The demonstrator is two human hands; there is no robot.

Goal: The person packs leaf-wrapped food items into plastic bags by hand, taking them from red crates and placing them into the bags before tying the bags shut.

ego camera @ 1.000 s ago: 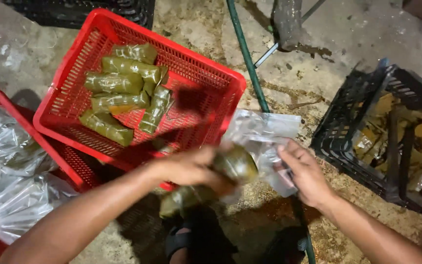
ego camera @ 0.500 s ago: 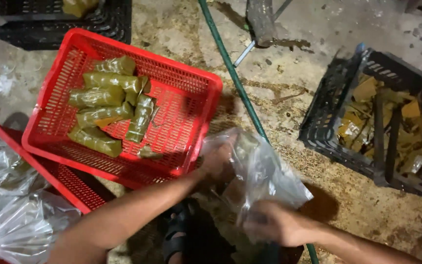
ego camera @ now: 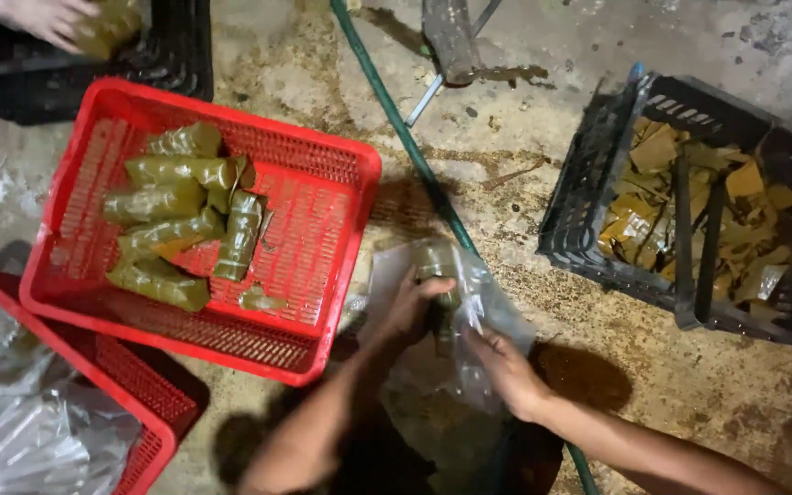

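Head view: left hand wraps a green leaf-wrapped roll, fingers curled shut around its middle, roll roughly upright. Right hand pinches the lower edge of a clear plastic bag, fingers closed on the film. The roll sits against or partly inside the bag; I can't tell how deep, the film blurs it. Both are held above the floor, between the two crates.

To the left, a red crate holds a loose pile of matching green rolls. A second red crate at the lower left carries crumpled clear bags. To the right, a black crate holds yellowish leaf scraps. A green hose runs across the floor behind the hands. Top left, another person's hand holds something green over a black crate there.

My read for doing this cleanly: keep the bag mouth spread wide with the right hand, feed the roll in end-first and straight, don't squeeze hard enough to split the leaf wrap, and keep the film from folding under the roll's leading end.
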